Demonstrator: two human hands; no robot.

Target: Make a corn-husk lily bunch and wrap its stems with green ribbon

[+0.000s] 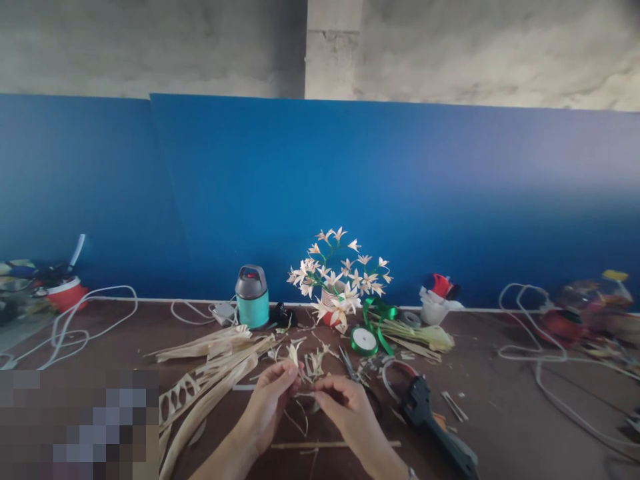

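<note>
In the head view my left hand (270, 400) is closed in a pinch round the base of a small pale husk flower (294, 351), its petals pointing up. Just right of it, the fingertips of my right hand (350, 410) are pressed together on a thin dried strip (303, 395) that runs toward the flower. Scissors (347, 363) lie behind my right hand, partly hidden. Pale scraps (315, 363) lie beyond my fingers. Left of my left hand are long dried husk leaves (215, 393), one with a row of cut-out holes.
A vase of pale husk flowers (333, 293) stands at the back. Green ribbon spool (364, 341), glue gun (430, 420) and a thin stick (340, 445) lie about the brown table. Behind are a turquoise canister (253, 308), a white pot (434, 308), white cables (540, 373) and a blue partition (240, 180).
</note>
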